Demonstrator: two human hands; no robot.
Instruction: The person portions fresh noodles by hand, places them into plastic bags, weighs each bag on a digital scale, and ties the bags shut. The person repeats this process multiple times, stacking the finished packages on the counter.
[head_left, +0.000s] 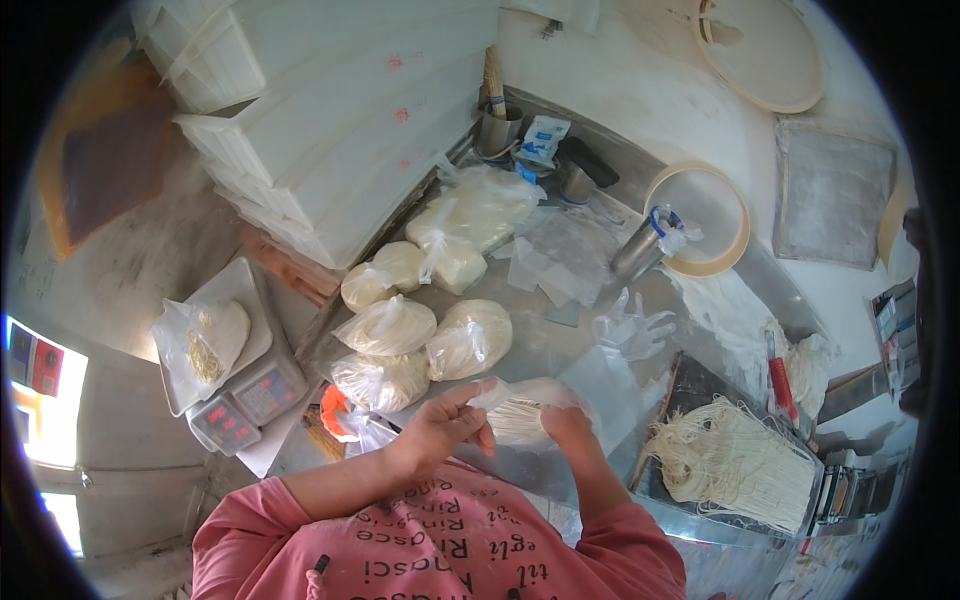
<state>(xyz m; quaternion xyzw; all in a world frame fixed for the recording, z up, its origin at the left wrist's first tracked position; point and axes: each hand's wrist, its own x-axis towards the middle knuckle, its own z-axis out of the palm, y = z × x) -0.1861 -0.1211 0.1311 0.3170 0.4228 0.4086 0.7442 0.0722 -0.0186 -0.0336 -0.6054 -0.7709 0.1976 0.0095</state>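
My left hand (452, 421) pinches the rim of a clear plastic bag (525, 391) in front of my chest. On the other side of its mouth, my right hand (568, 426) grips the same bag, its fingers partly covered by the film. Pale fresh noodles (517, 420) show through the bag between both hands. Just beyond my left hand sit tied bags of noodles, one at the front (381, 381), one to the right (470, 340) and one behind (395, 325). Right of my right hand, loose noodles (727, 457) lie heaped on a dark tray (694, 375).
A digital scale (259, 394) at left bears a bag of noodles (206, 345). White plastic crates (360, 127) are stacked behind. Across the metal table lie a clear disposable glove (634, 326), a steel cylinder (637, 251), a round sieve (697, 217) and a red-handled knife (781, 382). A noodle machine (855, 487) stands at right.
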